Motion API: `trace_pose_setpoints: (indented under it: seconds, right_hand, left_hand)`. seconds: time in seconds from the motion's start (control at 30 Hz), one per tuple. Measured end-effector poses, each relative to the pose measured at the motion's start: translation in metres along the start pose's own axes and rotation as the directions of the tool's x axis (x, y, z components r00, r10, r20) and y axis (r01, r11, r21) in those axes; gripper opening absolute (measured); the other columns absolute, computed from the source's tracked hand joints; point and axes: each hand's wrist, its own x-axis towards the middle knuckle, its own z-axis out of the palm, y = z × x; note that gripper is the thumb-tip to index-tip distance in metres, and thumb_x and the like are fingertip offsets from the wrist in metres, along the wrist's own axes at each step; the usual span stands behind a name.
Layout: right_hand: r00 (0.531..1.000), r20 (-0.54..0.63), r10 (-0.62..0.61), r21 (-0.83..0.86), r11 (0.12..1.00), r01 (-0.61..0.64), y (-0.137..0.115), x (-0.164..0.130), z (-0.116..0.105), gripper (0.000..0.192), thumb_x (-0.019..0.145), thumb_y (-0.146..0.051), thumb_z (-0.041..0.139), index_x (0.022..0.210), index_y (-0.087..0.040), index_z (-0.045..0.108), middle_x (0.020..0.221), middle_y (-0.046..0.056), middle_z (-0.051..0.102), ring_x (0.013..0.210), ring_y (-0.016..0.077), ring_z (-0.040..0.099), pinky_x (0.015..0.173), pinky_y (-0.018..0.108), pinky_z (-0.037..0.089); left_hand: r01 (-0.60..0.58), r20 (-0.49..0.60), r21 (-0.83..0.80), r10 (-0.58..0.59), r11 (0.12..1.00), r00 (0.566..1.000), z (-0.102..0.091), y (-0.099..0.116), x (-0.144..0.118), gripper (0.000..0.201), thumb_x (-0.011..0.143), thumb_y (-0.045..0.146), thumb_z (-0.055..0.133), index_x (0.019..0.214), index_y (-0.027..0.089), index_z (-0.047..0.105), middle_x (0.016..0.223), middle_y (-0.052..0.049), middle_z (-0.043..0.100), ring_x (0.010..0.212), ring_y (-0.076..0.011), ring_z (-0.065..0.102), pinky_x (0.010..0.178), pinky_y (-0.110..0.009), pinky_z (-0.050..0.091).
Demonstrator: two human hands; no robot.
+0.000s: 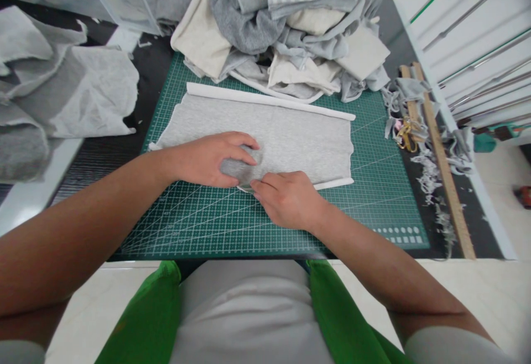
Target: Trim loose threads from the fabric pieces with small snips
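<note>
Two hands work a grey fabric strip (282, 131) mid-bench on the green cutting mat (199, 225): left hand (211, 159) grips its bunched near edge, right hand (286, 198) pinches beside; most lies flat, unfolded.

Both bare forearms come from the lower corners to the frame's centre, where the left hand (207, 159) is cupped and the right hand (286, 198) pinches with its fingertips.
</note>
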Motion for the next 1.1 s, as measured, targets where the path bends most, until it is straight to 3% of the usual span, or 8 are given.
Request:
trace_pose_setpoints:
  seconds: [0.33,0.53,0.9,1.1]
  right_hand:
    - [1.0,0.014,-0.001,-0.008,1.0,0.001,-0.001,0.0,0.0,0.028,0.098,-0.022,0.045,0.112,-0.015,0.068,0.089,0.006,0.071,0.068,0.0181,0.061,0.055,0.035,0.028]
    - [0.999,0.043,-0.002,-0.006,1.0,0.002,-0.001,0.002,-0.002,0.024,0.096,-0.02,0.045,0.103,-0.015,0.068,0.087,0.006,0.071,0.066,0.0169,0.059,0.055,0.034,0.028]
    - [0.998,0.051,0.029,0.031,0.999,-0.031,-0.001,0.002,-0.002,0.024,0.098,-0.024,0.044,0.095,-0.017,0.068,0.088,0.005,0.071,0.067,0.0158,0.059,0.057,0.033,0.029]
    - [0.993,0.099,0.06,0.094,0.993,-0.069,0.003,0.006,-0.01,0.027,0.099,-0.029,0.046,0.103,-0.016,0.069,0.092,0.006,0.073,0.073,0.0173,0.062,0.059,0.032,0.033]
  left_hand:
    - [0.021,0.042,0.018,-0.022,1.0,0.999,-0.004,0.005,0.001,0.05,0.081,0.027,0.069,0.13,0.019,0.063,0.151,-0.005,0.047,0.139,-0.0245,0.046,0.121,-0.043,0.036]
    - [0.012,0.022,0.006,-0.013,1.0,1.0,-0.002,0.002,0.002,0.048,0.078,0.027,0.072,0.126,0.024,0.067,0.148,-0.009,0.051,0.137,-0.0282,0.05,0.118,-0.047,0.04]
    - [0.019,0.014,0.02,-0.019,1.0,1.0,-0.001,-0.002,0.0,0.051,0.077,0.031,0.075,0.127,0.03,0.066,0.15,-0.007,0.05,0.138,-0.0306,0.05,0.118,-0.049,0.041]
    - [0.011,0.016,0.03,-0.011,1.0,1.0,-0.001,-0.001,0.0,0.051,0.079,0.033,0.075,0.128,0.029,0.065,0.15,-0.009,0.05,0.138,-0.0304,0.05,0.117,-0.05,0.042]
